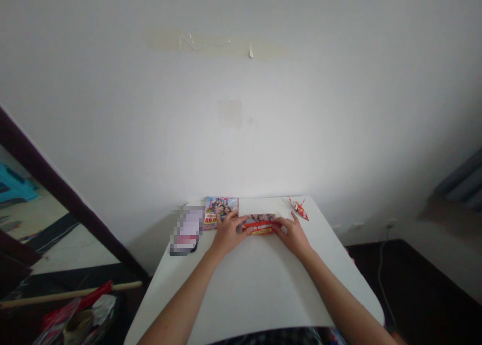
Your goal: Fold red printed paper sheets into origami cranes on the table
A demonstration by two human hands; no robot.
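Note:
A folded sheet of printed paper (261, 225), red and yellow with small pictures of people along its upper part, lies as a wide strip across the white table. My left hand (228, 232) grips its left end, thumb low and fingers bent over. The right end is pinched by my right hand (291, 233), with the index finger raised apart. Partly behind my left hand is a colourful printed flyer (222, 204) showing "89.9". A red and white folded paper crane (300, 209) rests beyond my right hand.
A phone-shaped object (187, 229), blurred by pixels, lies at the table's left edge. The white table (256, 290) stands against the wall (241, 154). At lower left are a wooden stick (126, 285) and a bin with rubbish. A cable (380, 272) hangs at right.

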